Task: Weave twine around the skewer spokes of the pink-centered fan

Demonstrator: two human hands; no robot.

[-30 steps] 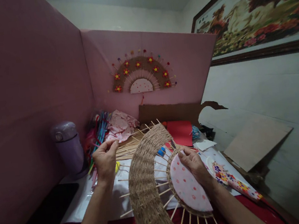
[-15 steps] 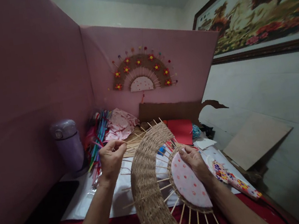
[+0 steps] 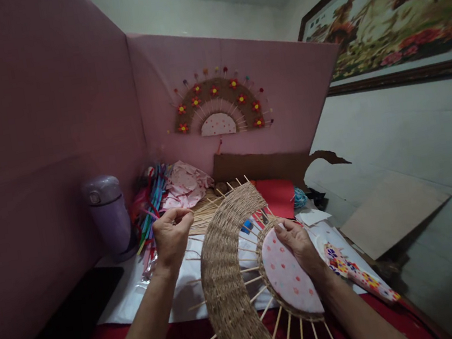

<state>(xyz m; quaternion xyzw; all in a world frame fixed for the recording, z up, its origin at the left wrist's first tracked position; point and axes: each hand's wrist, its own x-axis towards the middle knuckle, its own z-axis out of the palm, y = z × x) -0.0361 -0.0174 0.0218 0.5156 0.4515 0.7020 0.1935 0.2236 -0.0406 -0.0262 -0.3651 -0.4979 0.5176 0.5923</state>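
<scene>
My right hand grips a half-round woven fan by the top of its pink, dotted cloth centre, thumb on the cloth. A wide band of brown twine curves around that centre, joined to it by thin wooden sticks that poke out past the outer edge. On the band's upper left, my left hand is closed in a pinch. Its fingertips meet at the outer end of one wooden stick. The band's lower end runs out of view.
A purple bottle stands left, beside colourful pipe cleaners and crumpled pink cloth. Behind are loose sticks, red sheets and brown cardboard. A flower-patterned glue gun lies right. A finished fan hangs on the pink panel.
The whole view has shifted slightly, so everything sits a little further right. Both hands keep the same hold, and the fan stays in nearly the same pose.
</scene>
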